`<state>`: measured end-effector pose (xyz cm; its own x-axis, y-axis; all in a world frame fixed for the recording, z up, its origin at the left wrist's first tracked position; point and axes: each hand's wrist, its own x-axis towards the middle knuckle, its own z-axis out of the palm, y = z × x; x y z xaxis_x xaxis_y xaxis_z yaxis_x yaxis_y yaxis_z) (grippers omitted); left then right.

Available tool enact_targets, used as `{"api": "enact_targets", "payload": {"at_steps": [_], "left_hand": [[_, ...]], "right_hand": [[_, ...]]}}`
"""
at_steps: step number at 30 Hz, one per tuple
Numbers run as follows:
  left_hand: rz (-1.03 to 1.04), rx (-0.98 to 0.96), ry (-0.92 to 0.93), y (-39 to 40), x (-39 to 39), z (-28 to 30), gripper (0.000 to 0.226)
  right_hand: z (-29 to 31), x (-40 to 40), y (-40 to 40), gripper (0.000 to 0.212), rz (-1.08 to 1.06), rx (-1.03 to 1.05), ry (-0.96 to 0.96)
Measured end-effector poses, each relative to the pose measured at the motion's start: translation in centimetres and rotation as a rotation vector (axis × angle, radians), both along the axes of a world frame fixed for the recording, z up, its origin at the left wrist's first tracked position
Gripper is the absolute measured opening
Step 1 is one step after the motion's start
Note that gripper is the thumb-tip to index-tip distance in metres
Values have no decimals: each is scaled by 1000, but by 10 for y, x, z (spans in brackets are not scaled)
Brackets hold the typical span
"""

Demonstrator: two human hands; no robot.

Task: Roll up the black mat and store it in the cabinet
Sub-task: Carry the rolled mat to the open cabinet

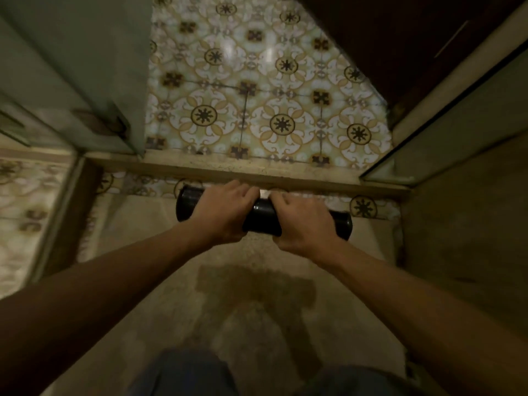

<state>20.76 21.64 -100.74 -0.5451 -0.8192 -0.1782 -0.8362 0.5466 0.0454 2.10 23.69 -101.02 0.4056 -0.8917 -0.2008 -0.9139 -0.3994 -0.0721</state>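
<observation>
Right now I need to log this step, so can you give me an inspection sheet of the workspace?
Surface: plain beige floor with a darker stain; patterned tiles beyond a raised sill.
Job's things: black mat fully rolled, lying crosswise just short of the sill.
Clutter: nothing seen.
Grippers: left hand and right hand both grip the roll from above, near its middle.
Cables: nothing seen.
Surroundings: pale green door at left, dark wooden panel at upper right, a wall at right; no cabinet clearly identifiable.
</observation>
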Motion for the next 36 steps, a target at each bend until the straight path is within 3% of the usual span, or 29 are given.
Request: {"api": "enact_targets", "payload": {"at_steps": [10,17,25,36], "left_hand": [[-3,157,10,75,12,298,59],[25,121,59,105,30,443,57],[153,61,122,130,59,512,55],[84,26,136,100,75,538,50]], "right_hand": [[294,15,80,61,-40,99,0],[437,35,112,59,-79,95,-28],[514,62,114,60,33,32,27],[548,74,92,67,-6,30,45]]}}
